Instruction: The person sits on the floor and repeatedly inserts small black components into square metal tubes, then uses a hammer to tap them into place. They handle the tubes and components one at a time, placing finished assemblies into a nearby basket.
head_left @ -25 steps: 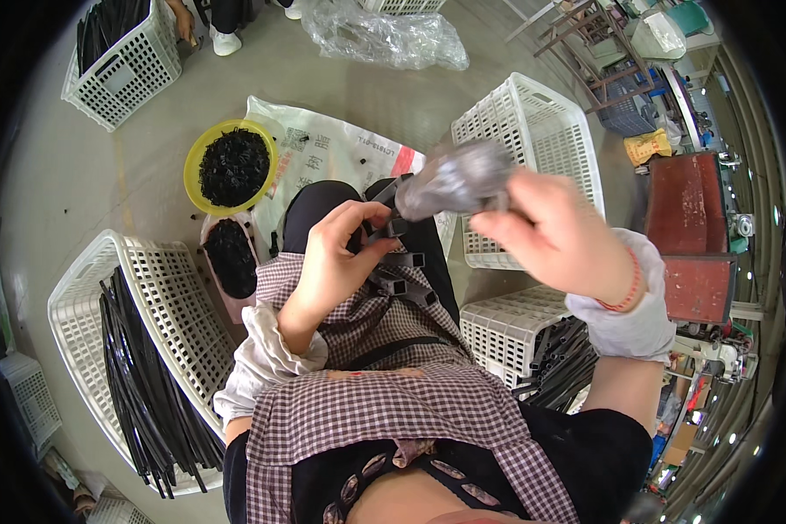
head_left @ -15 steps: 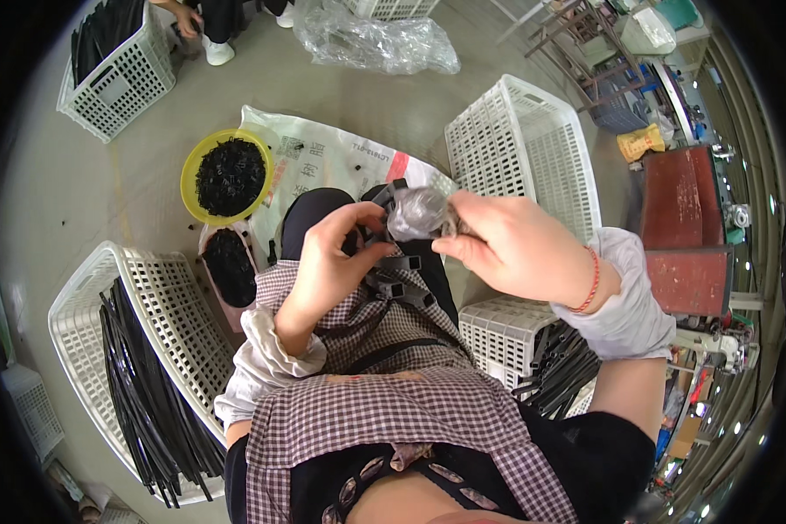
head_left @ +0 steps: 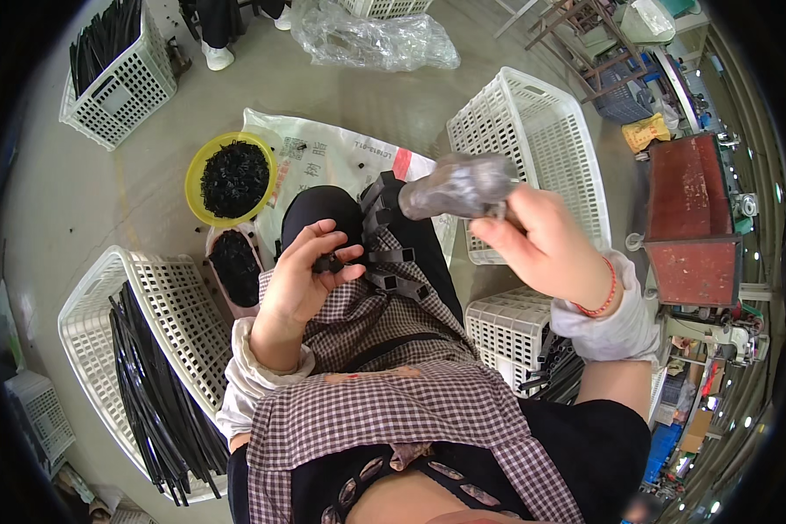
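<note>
A wrapped mallet (head_left: 458, 186) is clamped in the fingers of the right hand (head_left: 552, 249).
Small black pieces (head_left: 327, 263) could be dropped, being held only by loosely curled fingers of the left hand (head_left: 299, 278).

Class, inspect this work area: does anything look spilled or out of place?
Yes, slightly: small dark bits lie outside the yellow basin, on the white sack and the floor, perhaps spilled. Crumpled clear plastic also lies on the floor, looking untidy.
</note>
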Action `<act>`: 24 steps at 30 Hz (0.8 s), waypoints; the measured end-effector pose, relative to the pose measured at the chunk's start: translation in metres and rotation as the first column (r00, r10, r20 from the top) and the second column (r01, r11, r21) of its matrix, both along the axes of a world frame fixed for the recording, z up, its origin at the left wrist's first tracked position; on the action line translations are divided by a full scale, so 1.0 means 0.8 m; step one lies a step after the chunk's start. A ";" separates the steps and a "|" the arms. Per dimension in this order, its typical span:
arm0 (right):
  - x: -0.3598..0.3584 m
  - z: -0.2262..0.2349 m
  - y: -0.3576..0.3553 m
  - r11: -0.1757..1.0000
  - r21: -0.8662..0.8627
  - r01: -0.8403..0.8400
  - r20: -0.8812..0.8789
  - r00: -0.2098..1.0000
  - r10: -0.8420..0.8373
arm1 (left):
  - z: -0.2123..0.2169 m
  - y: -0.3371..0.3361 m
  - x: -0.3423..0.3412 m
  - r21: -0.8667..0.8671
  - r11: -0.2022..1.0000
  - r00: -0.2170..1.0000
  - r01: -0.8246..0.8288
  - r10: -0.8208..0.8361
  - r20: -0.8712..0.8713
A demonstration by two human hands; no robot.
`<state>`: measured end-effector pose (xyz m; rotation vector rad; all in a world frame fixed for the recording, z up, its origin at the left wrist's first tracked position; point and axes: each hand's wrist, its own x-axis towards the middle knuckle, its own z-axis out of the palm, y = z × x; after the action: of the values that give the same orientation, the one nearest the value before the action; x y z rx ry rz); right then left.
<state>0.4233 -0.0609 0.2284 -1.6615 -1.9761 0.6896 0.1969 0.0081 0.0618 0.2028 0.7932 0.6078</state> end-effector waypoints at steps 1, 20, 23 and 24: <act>0.003 -0.001 -0.006 1.000 0.005 0.014 0.018 1.000 -0.014 | -0.003 0.003 -0.002 -0.041 0.999 1.000 -0.002 0.002 0.004; 0.056 -0.076 -0.066 0.982 -0.102 0.158 -0.078 0.983 -0.166 | -0.012 -0.019 -0.012 0.151 0.979 0.984 0.136 -0.151 0.097; 0.058 -0.082 -0.070 0.980 -0.112 0.164 -0.108 0.978 -0.176 | -0.014 -0.022 -0.011 0.145 0.984 0.994 0.105 -0.107 0.005; 0.060 -0.085 -0.071 0.981 -0.109 0.161 -0.116 0.978 -0.174 | -0.017 -0.022 -0.012 0.183 0.976 0.993 0.121 -0.121 -0.010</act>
<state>0.4715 -0.1176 0.1601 -1.7729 -1.7171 0.8184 0.1876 -0.0094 0.0483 0.4164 0.7181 0.5650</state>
